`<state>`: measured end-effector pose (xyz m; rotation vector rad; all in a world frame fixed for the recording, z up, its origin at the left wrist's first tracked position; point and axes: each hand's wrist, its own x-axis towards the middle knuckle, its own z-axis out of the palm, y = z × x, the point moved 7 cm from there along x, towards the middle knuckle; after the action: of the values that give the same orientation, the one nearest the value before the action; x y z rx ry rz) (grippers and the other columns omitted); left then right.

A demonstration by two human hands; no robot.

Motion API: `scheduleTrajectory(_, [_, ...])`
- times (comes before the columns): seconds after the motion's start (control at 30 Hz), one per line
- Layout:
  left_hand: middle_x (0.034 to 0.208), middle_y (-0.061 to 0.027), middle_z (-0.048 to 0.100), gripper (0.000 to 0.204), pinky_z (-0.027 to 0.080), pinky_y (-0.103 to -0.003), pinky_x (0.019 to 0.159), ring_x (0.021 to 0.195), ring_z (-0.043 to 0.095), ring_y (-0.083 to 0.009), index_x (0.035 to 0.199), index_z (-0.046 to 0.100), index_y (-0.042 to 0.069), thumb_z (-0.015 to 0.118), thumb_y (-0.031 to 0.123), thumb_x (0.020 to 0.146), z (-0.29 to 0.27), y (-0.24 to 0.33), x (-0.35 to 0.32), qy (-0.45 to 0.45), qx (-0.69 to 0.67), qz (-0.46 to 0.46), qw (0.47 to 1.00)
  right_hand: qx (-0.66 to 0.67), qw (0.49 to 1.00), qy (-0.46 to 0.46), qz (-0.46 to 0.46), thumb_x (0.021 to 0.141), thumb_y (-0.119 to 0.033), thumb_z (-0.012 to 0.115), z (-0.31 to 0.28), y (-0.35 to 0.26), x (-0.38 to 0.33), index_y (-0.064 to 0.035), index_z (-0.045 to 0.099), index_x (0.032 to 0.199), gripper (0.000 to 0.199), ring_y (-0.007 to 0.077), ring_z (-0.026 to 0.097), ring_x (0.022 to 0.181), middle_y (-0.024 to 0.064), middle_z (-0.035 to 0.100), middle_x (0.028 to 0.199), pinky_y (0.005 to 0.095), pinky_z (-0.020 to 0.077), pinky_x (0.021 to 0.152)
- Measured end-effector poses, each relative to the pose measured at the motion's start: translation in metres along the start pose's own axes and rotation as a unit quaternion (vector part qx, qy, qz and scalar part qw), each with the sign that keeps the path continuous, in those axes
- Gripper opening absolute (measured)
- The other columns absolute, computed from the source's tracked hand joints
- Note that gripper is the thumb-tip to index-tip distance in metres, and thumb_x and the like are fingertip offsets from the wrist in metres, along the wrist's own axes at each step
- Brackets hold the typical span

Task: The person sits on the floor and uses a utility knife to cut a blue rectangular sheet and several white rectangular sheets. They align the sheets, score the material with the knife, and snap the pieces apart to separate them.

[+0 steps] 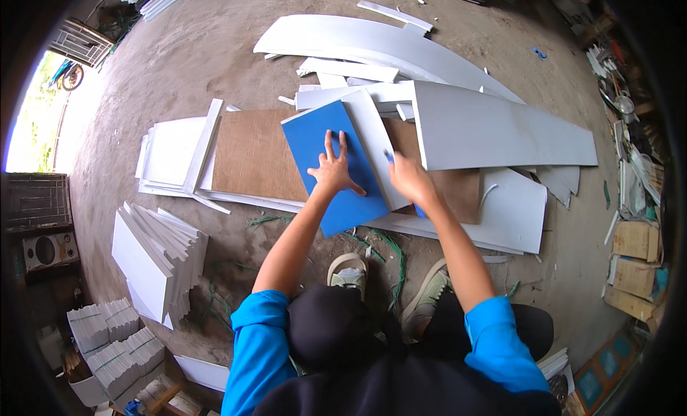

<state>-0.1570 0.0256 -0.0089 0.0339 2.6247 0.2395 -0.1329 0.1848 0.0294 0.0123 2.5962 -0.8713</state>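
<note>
Dark clothes and blue sleeves were closest, down at the bottom. Two shoes stood on the floor right by the boards, maybe so the person could lean in close.

The hands were apart. The left hand lay flat on a blue board, its fingers spread wide, maybe to press it down so it would not slip. The right hand was curled around a small tool with blue parts. It could have been a knife, but the hand hid most of it. It was by the right edge of a white sheet that lay under the blue board. I could not tell if it touched.

Under these was a brown board, maybe there as a hard, flat place to work. More white sheets lay around it. On the left, white pieces leaned together near tied bundles, perhaps put there to be out of the way.
</note>
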Motion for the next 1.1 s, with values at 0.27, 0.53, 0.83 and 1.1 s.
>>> scheduleTrajectory(0.27, [0.145, -0.0087, -0.01, 0.145, 0.04, -0.062, 0.075, 0.116, 0.037, -0.0324, 0.14, -0.007, 0.02, 0.086, 0.043, 0.03, -0.003, 0.014, -0.005, -0.004, -0.007, 0.013, 1.0, -0.1, 0.991, 0.061, -0.06, 0.089, -0.025, 0.034, 0.007, -0.038, 0.141, -0.0003, 0.049, 0.099, 0.03, 0.0293, 0.06, 0.047, 0.0208, 0.061, 0.067, 0.0419, 0.051, 0.054])
scheduleTrajectory(0.53, [0.145, -0.011, -0.008, 0.145, 0.04, -0.062, 0.07, 0.118, 0.035, -0.0367, 0.14, -0.005, 0.021, 0.086, 0.039, 0.028, -0.001, 0.005, -0.005, -0.001, -0.04, 0.021, 0.999, -0.1, 0.995, 0.008, -0.027, 0.088, -0.027, 0.037, 0.022, -0.049, 0.156, -0.0001, 0.05, 0.101, 0.033, 0.0403, 0.059, 0.086, 0.0253, 0.06, 0.089, 0.0477, 0.0476, 0.075])
scheduleTrajectory(0.83, [0.145, -0.0081, -0.008, 0.145, 0.039, -0.062, 0.073, 0.115, 0.038, -0.0324, 0.14, -0.003, 0.022, 0.086, 0.043, 0.028, -0.004, 0.016, -0.003, 0.016, -0.026, 0.03, 0.999, -0.091, 0.974, -0.191, 0.078, 0.079, -0.008, 0.042, 0.035, -0.034, 0.154, 0.0064, 0.062, 0.073, 0.025, 0.0254, 0.064, 0.055, 0.0178, 0.063, 0.066, 0.0379, 0.0525, 0.053])
scheduleTrajectory(1.1, [0.145, -0.0051, -0.01, 0.145, 0.038, -0.066, 0.075, 0.115, 0.039, -0.0344, 0.14, -0.005, 0.025, 0.086, 0.043, 0.028, -0.002, 0.003, -0.003, 0.021, -0.025, 0.005, 0.999, -0.021, 0.983, -0.168, 0.065, 0.085, -0.009, 0.032, 0.06, 0.016, -0.011, 0.0113, 0.047, 0.089, 0.026, 0.0335, 0.06, 0.049, 0.0259, 0.058, 0.063, 0.0428, 0.0496, 0.047])
